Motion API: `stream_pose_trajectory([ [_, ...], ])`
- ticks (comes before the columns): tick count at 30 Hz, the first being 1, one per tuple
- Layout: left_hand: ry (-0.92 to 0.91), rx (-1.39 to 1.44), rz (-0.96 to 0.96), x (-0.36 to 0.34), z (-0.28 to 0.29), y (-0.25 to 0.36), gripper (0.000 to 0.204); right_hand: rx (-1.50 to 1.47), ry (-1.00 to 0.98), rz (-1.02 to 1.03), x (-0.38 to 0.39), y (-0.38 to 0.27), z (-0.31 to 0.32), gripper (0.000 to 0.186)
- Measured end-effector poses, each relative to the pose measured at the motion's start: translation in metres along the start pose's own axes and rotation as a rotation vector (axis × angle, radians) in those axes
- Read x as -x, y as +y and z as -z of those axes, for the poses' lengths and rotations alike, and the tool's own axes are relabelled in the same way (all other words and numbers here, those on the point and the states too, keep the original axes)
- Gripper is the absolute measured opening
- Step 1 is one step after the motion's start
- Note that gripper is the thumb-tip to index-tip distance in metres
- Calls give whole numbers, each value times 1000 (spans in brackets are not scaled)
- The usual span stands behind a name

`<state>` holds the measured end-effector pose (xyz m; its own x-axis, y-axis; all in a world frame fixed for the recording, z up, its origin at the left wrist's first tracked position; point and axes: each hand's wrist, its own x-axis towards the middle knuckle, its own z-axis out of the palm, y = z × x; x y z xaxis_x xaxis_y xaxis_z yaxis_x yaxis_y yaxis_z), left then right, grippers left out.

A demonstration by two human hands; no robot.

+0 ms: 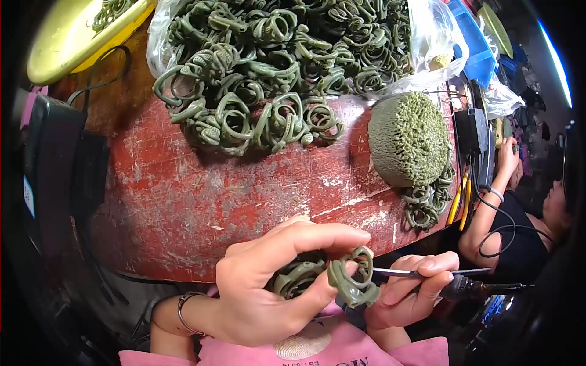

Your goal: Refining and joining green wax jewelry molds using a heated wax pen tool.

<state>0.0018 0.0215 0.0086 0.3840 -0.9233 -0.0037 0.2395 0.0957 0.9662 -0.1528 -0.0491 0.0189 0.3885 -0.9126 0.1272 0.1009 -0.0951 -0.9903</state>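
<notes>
Nearest the camera: pink garment (342, 351) at the lower edge, with both of the person's forearms rising from it.

Left hand (268, 287), bracelet (186, 311) on the wrist: fingers curled, thumb and forefinger pinching one green wax ring (354, 283), more green rings (299, 274) cupped in the palm. The pinched ring sits low and centre, just off the near edge of the table, beside the tool tip.

Right hand (409, 293): fingers closed in a pen grip round a thin heated wax tool (439, 274), its metal tip lying just beside the pinched ring; whether it touches cannot be told.

Handling judgement: the ring looks soft and slender, so a light pinch and a braced tool hand would suit; brief contact at the tip seems wise.

Far left: yellow dish (67, 43), black box (52, 158) with cables.
Far centre: clear plastic bag (427, 36) spilling a heap of green wax rings (268, 67) onto the red worn table (201, 189).
Right: domed green wax cluster (406, 137), small rings (427, 204) at its foot.
Far right: another person's arm (488, 213), well apart.

Room: bare red tabletop lies between the heap and the hands; the table's near edge runs just beyond the knuckles, and cables crowd the left side.
</notes>
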Motion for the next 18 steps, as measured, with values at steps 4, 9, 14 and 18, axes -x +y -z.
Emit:
stream_pose_trajectory([
  [4, -29, -59, -76, -3, 0, 4, 25, 62, -8, 4, -1, -4, 3, 37],
  [9, -34, -77, -105, -5, -1, 5, 26, 119, 79, 55, 1, 3, 2, 39],
  [14, -49, -64, -96, -5, -2, 7, 25, 141, 83, 79, 3, 1, 5, 38],
  [18, 7, -30, -23, -3, -6, 8, 29, 144, 93, 61, 5, 0, 4, 38],
])
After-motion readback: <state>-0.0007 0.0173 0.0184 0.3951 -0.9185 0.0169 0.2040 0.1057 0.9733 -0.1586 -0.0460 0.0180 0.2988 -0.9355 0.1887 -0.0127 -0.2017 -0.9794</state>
